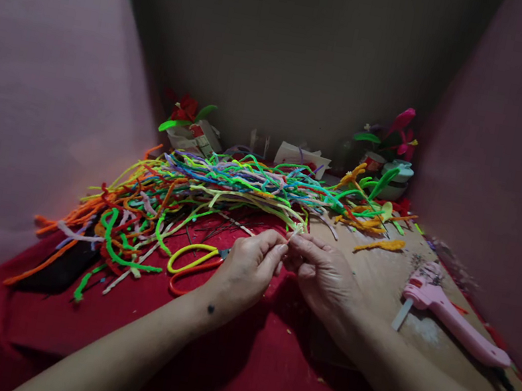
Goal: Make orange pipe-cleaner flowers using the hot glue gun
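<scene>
cream tuft [298, 228], seemingly in left hand [248, 266] and right hand [333, 279]

Forearms [128, 347] converging, left hand [248, 267] pinching, right hand [329, 282] pinching (close together)

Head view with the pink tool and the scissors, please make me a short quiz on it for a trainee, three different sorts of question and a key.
1. Multiple choice: what shape of tool is the pink one, the glue gun?
a) a straight rod
b) pistol-like
c) a ring

2. True or false: the two handle loops of the scissors are the same colour.

3. Fill in: of the left hand and the right hand, which meet at a small pale piece, the one nearer the scissors is the ____ hand.

Key: 1. b; 2. false; 3. left
</scene>
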A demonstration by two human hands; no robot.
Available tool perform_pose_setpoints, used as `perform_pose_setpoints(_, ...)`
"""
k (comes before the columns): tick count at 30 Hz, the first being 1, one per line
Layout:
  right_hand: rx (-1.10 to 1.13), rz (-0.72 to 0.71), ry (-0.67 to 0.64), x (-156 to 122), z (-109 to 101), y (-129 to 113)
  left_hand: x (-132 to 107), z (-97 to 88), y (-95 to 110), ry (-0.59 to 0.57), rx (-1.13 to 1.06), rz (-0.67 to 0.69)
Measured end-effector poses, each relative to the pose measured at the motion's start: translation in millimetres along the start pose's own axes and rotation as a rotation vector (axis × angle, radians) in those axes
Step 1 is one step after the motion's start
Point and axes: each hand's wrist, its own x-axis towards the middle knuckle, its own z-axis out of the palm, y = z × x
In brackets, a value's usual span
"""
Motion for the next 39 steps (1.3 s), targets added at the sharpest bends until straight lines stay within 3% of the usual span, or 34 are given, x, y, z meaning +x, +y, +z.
perform_pose_setpoints(11, -0.03, -0.009, 0.009, -4, 3, -5, 0, -1.0, 7, 0.058, 0.107, 0.115)
perform_pose_setpoints(17, 0.025, -0.035, -0.046, -4, 3, -6, 4, -6.0, 10, 0.013, -0.11, -0.012)
perform_pose_setpoints(24, -0.029, -0.013, 0.021, -3, 3, -8, 9, -13.7, 24, -0.055, -0.437, -0.174)
perform_pose_setpoints(29, -0.254, -0.054, -0.013, -12, 8, -11, 28, -22.6, 23, -0.023, -0.7, -0.167)
perform_pose_setpoints(32, -0.527, -0.077, -0.066, -24, 10, -22, 40, -25.0, 13, -0.035, -0.889, -0.172)
perform_pose_setpoints(35, -0.826, -0.141, -0.112, -33, 4, -43, 46, -21.9, -3, -0.055, -1.002, -0.208)
perform_pose_setpoints(39, -1.022, -0.27, 0.001, -29, -20, -81, 45, -17.1, -24, -0.072, -1.036, -0.276)
